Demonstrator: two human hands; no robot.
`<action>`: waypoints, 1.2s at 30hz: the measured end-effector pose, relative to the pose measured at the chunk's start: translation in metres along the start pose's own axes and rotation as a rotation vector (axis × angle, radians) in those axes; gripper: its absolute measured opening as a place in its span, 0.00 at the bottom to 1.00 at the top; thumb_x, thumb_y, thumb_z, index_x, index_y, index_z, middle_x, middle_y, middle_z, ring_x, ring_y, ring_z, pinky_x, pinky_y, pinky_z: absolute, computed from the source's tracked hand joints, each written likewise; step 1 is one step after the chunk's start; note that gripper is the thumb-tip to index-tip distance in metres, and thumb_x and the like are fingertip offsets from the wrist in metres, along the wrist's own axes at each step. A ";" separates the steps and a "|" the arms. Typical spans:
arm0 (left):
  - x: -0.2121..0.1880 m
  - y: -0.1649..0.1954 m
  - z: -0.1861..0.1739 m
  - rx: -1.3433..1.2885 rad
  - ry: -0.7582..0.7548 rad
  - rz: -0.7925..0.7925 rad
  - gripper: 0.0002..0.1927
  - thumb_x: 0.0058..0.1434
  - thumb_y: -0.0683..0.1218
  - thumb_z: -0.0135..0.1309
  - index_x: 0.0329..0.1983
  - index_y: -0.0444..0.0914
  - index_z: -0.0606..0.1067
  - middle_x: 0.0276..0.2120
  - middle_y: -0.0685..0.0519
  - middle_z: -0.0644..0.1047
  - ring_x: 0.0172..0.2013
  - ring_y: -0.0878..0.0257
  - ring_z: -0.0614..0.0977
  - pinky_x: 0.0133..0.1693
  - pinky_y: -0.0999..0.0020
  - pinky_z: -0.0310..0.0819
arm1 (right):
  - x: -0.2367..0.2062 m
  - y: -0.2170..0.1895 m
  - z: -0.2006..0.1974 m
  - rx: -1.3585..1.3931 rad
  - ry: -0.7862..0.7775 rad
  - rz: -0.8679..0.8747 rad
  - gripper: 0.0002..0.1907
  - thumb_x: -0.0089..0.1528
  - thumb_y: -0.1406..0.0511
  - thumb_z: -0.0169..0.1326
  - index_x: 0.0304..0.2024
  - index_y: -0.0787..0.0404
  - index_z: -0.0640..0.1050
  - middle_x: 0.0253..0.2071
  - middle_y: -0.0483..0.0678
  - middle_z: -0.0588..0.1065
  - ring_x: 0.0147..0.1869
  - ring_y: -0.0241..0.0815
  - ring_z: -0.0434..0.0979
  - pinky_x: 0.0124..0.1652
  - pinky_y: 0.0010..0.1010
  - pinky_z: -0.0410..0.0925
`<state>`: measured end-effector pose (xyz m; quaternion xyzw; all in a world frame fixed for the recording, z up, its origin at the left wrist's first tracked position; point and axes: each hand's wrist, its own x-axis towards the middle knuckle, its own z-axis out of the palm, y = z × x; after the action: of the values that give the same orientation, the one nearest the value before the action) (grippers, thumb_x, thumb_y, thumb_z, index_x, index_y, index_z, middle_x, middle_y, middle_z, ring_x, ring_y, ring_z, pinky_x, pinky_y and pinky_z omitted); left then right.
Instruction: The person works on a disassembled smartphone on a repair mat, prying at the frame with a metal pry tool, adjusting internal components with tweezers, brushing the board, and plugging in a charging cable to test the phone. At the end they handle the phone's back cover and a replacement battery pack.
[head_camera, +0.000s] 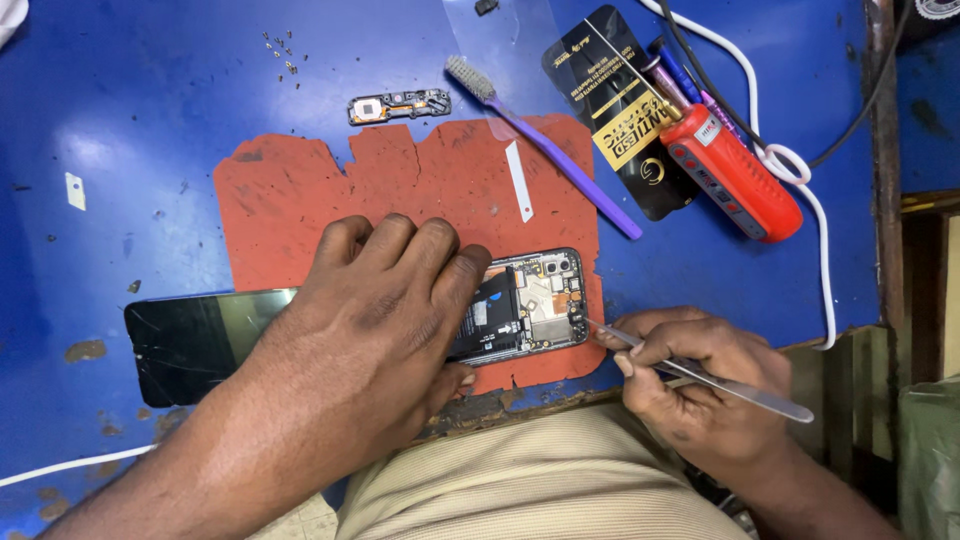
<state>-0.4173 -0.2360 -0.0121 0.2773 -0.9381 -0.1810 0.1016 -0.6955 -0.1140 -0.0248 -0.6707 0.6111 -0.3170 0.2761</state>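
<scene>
Head view: the left hand (385, 310) lies flat over an opened black smartphone with its back cover off (530, 305), fingers (440, 250) held close together and curled down on its left part, pressing it onto a torn red rubber mat (400, 170) on the scratched blue bench (150, 120). The phone's exposed circuit board and camera end stick out to the right of the hand, near the bench's near edge. The right hand (700, 385) is just right of the phone, its fingers (650, 345) pinched around slim silver metal tweezers (700, 372) whose tip touches the phone's right end. Left of the left hand lies a dark glass phone screen (200, 335). At the far edge of the mat rest a small phone frame part with orange flex (398, 106) and a purple toothbrush with grey bristles (545, 145). Farther right lie a black and gold flat packet (620, 120), a red-handled screwdriver (735, 175) and a white cable (800, 160). Tiny screws (283, 50) are scattered at far left.
</scene>
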 end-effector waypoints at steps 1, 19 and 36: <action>0.000 0.001 0.000 -0.010 -0.004 0.000 0.42 0.45 0.60 0.64 0.57 0.29 0.72 0.44 0.46 0.71 0.48 0.52 0.72 0.50 0.53 0.63 | -0.001 0.002 0.000 0.015 -0.002 -0.013 0.11 0.58 0.70 0.63 0.38 0.62 0.72 0.40 0.54 0.82 0.44 0.42 0.86 0.42 0.31 0.78; 0.003 0.008 0.001 -0.007 0.002 0.013 0.42 0.44 0.59 0.65 0.57 0.29 0.72 0.43 0.47 0.71 0.47 0.52 0.72 0.50 0.53 0.63 | 0.004 0.026 -0.004 0.161 -0.180 -0.123 0.07 0.56 0.70 0.65 0.35 0.59 0.79 0.35 0.46 0.84 0.45 0.44 0.86 0.46 0.35 0.77; 0.003 0.004 0.003 -0.026 0.005 0.019 0.42 0.46 0.59 0.65 0.59 0.28 0.71 0.44 0.46 0.70 0.47 0.52 0.71 0.51 0.53 0.62 | -0.011 0.037 -0.005 0.304 0.041 -0.013 0.13 0.61 0.72 0.62 0.43 0.65 0.70 0.42 0.59 0.81 0.46 0.41 0.86 0.46 0.30 0.80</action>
<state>-0.4230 -0.2338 -0.0124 0.2676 -0.9380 -0.1915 0.1091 -0.7234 -0.1066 -0.0507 -0.6184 0.5572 -0.4215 0.3598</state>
